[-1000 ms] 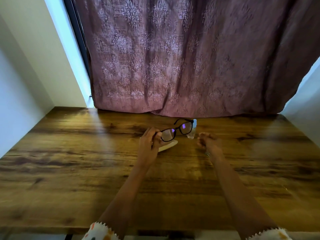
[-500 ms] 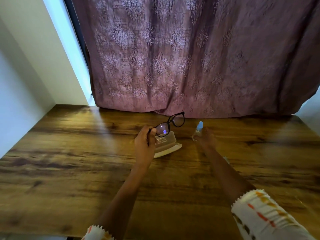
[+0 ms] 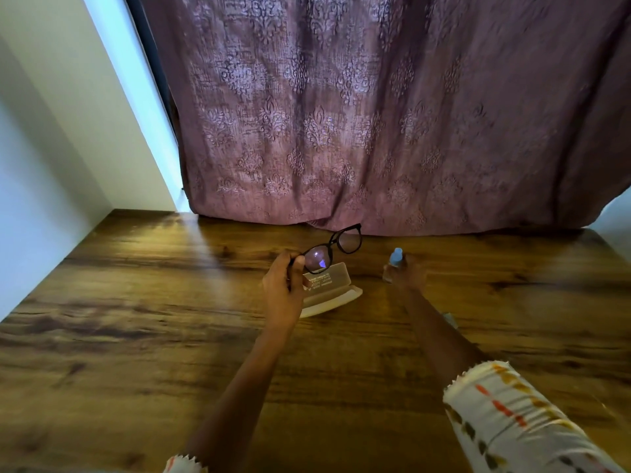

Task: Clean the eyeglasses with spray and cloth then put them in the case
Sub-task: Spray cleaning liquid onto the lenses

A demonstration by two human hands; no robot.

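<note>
My left hand (image 3: 285,285) pinches the left end of black-framed eyeglasses (image 3: 336,247) and holds them in the air, lenses tilted up to the right. Just below them an open pale case (image 3: 333,293) lies on the wooden table (image 3: 136,319), partly hidden by that hand. My right hand (image 3: 408,276) is wrapped around a small clear spray bottle with a blue cap (image 3: 396,257), which stands upright to the right of the case. A small pale corner, perhaps the cloth (image 3: 450,319), shows beside my right forearm.
A mauve patterned curtain (image 3: 375,131) hangs down to the table's far edge right behind the glasses. A white wall (image 3: 51,165) bounds the table on the left. Bare wood stretches to the left and the near side.
My right hand has closed on the spray bottle and shifted right. The glasses have risen a little in my left hand, so the case beneath shows more.
</note>
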